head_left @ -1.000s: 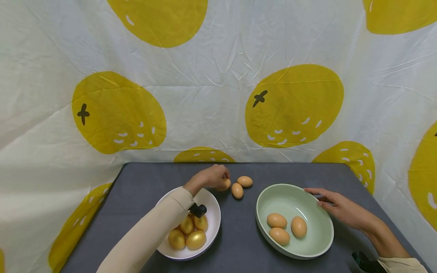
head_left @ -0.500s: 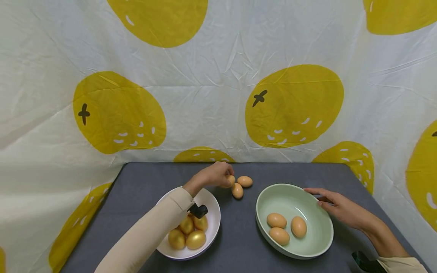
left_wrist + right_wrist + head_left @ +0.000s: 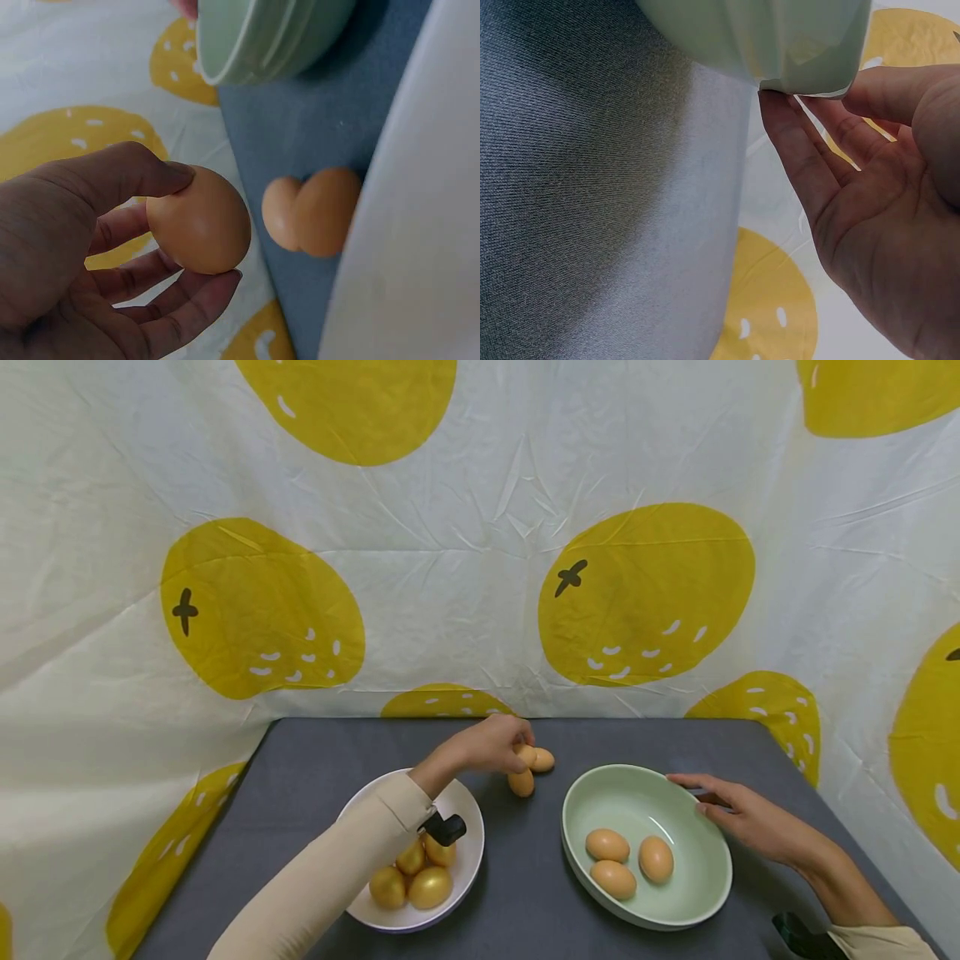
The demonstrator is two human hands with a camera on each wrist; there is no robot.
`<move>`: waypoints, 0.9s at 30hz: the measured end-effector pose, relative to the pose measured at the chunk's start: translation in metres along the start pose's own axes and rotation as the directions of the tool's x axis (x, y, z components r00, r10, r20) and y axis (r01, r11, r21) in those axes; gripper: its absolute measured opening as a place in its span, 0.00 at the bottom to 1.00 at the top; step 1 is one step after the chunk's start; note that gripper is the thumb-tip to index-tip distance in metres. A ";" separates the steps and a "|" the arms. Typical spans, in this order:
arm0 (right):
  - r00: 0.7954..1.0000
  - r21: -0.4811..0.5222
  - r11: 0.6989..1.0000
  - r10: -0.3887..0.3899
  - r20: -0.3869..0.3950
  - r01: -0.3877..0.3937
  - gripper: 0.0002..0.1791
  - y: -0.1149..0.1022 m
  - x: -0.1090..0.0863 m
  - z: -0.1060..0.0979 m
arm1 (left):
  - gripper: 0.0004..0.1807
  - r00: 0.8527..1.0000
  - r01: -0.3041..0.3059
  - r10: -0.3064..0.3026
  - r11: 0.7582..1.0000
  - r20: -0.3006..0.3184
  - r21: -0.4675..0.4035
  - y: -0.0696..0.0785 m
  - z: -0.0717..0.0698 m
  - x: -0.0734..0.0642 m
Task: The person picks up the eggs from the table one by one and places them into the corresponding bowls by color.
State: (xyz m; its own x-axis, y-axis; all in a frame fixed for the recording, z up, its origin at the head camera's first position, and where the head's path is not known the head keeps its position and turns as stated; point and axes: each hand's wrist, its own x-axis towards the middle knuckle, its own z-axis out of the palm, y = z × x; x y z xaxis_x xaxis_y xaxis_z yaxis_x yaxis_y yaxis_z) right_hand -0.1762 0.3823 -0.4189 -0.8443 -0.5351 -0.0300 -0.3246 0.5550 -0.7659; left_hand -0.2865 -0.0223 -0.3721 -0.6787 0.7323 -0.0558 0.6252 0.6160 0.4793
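Observation:
My left hand point(image 3: 491, 745) holds a brown egg point(image 3: 202, 225) between thumb and fingertips, above the far part of the table. Close by lie two more brown eggs, one farther back point(image 3: 544, 761) and one nearer point(image 3: 521, 784), both partly covered by the held egg in the head view. At the right stands a light green bowl point(image 3: 693, 885) with three brown eggs point(image 3: 657, 858) in it. My right hand point(image 3: 761, 822) touches that bowl's rim from its right side, fingers fairly straight, as the right wrist view point(image 3: 885, 187) also shows.
A white bowl point(image 3: 474, 860) with several gold eggs point(image 3: 431, 887) stands front left, partly under my left forearm. The dark grey table point(image 3: 322, 747) ends at a hanging white cloth point(image 3: 450, 610) with yellow fruit prints. Each wrist carries a black device point(image 3: 446, 829).
My left hand has moved right and slightly up with the egg, from beside the two table eggs to over them. My right hand and the green bowl look the same.

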 end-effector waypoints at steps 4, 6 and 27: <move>1.000 -0.006 1.000 -0.013 -0.008 0.013 0.27 0.001 0.000 0.001 | 0.17 0.999 -0.035 0.035 0.999 0.002 -0.009 0.009 0.000 0.002; 1.000 -0.007 1.000 -0.009 -0.009 0.009 0.27 0.001 0.000 0.001 | 0.16 0.999 -0.050 0.050 0.998 0.009 -0.025 0.014 0.000 0.003; 1.000 0.007 1.000 -0.006 -0.009 0.006 0.27 0.002 0.000 0.002 | 0.17 0.976 -0.217 0.216 0.976 0.040 0.029 0.066 0.017 0.016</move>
State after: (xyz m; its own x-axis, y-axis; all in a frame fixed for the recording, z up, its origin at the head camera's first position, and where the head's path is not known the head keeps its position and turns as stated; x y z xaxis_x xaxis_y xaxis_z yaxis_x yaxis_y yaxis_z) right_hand -0.1760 0.3828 -0.4217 -0.8459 -0.5329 -0.0194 -0.3270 0.5472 -0.7705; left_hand -0.2501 0.0350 -0.3560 -0.5118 0.8590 0.0135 0.7685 0.4507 0.4542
